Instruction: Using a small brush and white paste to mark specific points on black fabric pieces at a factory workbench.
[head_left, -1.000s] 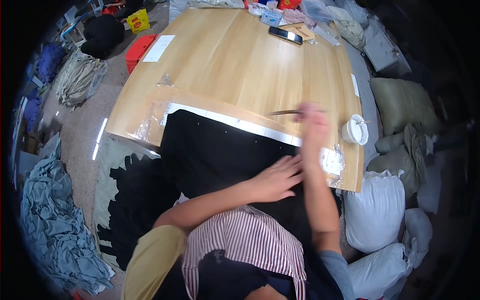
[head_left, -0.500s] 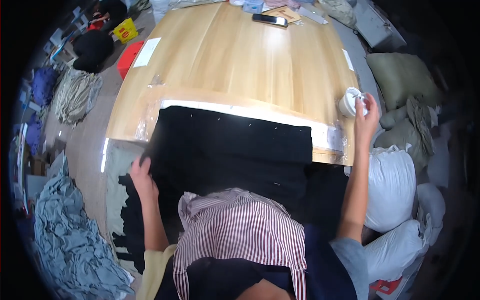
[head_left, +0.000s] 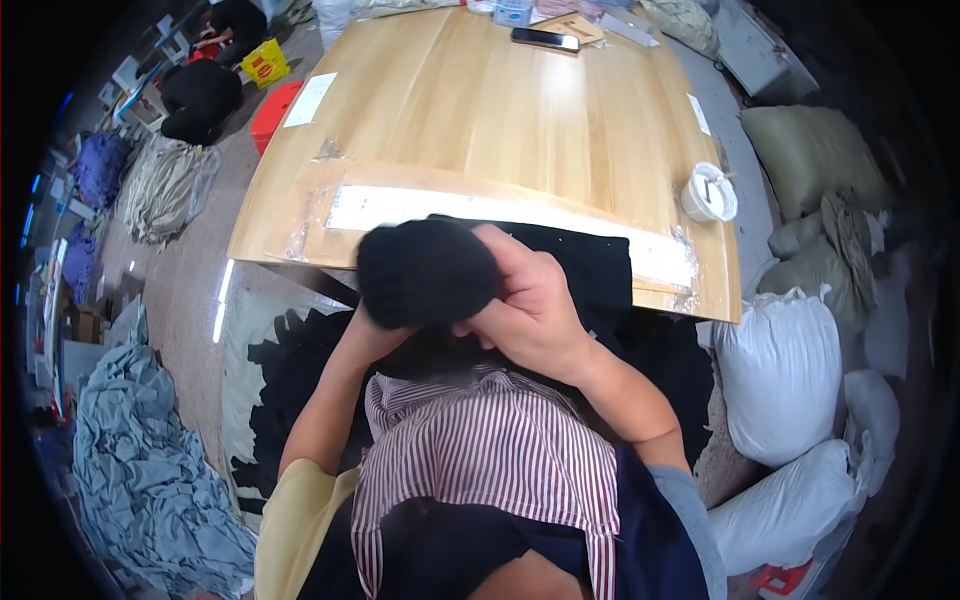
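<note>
A piece of black knit cloth [head_left: 425, 275] is bunched and raised in front of me, blurred by motion, with a ribbed-looking edge. My right hand [head_left: 535, 300] grips its right side with curled fingers and thumb. At its lower left is my left hand [head_left: 375, 338], holding the bunch from beneath, its fingers mostly covered by the fabric. More black cloth [head_left: 600, 262] lies over the table's near edge, behind my right hand. To the right on the table stands a white plastic tub [head_left: 709, 192] with a small thin tool and white stuff inside.
The wooden table [head_left: 480, 110] carries a phone [head_left: 545, 40] and papers at its far end. Black fabric pieces [head_left: 300, 375] hang left of my lap. Grey-blue cloth [head_left: 150, 460] is heaped at left, white sacks [head_left: 780, 375] at right. Another person [head_left: 225, 35] sits far left.
My right hand has left the white tub and come in to grip the black cloth. My left hand has moved right and up, folding the cloth's left side into a raised bunch.
</note>
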